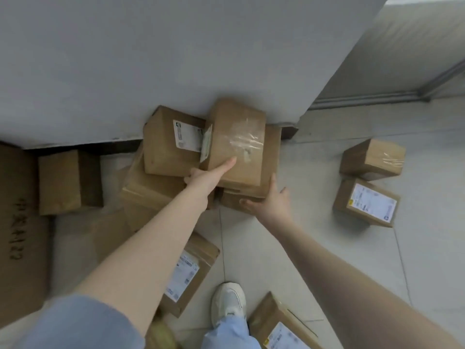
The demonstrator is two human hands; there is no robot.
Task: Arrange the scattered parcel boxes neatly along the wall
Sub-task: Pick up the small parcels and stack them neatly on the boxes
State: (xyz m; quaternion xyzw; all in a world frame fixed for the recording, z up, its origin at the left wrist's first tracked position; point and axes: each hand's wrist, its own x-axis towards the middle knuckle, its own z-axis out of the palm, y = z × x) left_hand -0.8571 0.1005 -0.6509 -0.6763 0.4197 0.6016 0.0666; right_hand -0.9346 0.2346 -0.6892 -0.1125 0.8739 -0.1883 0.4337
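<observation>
A taped brown parcel box (239, 139) stands against the grey wall (125, 59), on top of a lower box (273, 157). My left hand (208, 176) grips its near-left corner, forefinger stretched along its top. My right hand (270, 200) is spread against the near side of the lower box under it. Left of it, a labelled box (166, 144) rests on a larger box (148, 195). Two more boxes (372, 159) (367, 202) lie scattered on the floor at the right.
A small box (60, 182) and a big printed carton (20, 222) stand at the left by the wall. Labelled boxes lie near my feet (191, 270) (279, 326). My white shoe (227, 303) is on the tiled floor. The wall's corner ends at the right (302, 117).
</observation>
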